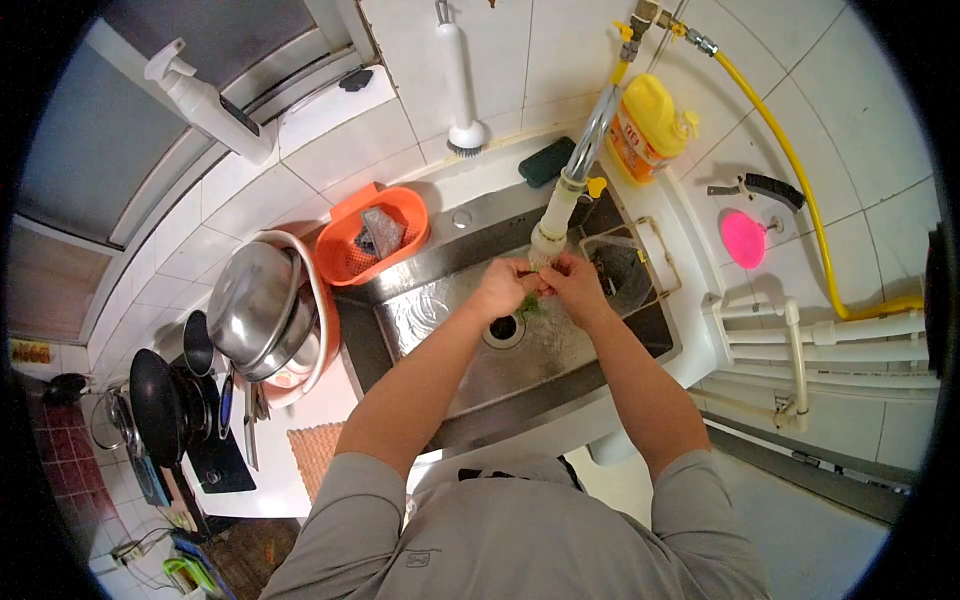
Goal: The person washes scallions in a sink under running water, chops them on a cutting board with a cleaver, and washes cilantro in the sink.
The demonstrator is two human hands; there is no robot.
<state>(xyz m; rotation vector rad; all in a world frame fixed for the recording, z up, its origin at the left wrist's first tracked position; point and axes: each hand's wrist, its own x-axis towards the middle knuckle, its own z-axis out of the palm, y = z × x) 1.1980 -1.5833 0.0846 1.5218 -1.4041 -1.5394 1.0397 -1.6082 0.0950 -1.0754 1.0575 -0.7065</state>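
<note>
Under the tap (551, 232), my left hand (503, 288) and my right hand (577, 289) meet with fingers closed in a pinch. Between them hangs a small bunch of leafy greens (530, 305); its exact kind is too small to tell. Both hands seem to grip it, though the fingers hide the upper part. Below is the stainless steel sink (440, 345), its bottom wet and rippled with water. The round drain (503, 330) lies just beneath the greens.
An orange strainer basket (340, 238) holding scrubbers hangs at the sink's back left. Stacked metal bowls (255, 305) stand at left. To the right are a wire-framed sink caddy (655, 260) and a yellow detergent jug (648, 125). A dark sponge (546, 162) rests on the back ledge.
</note>
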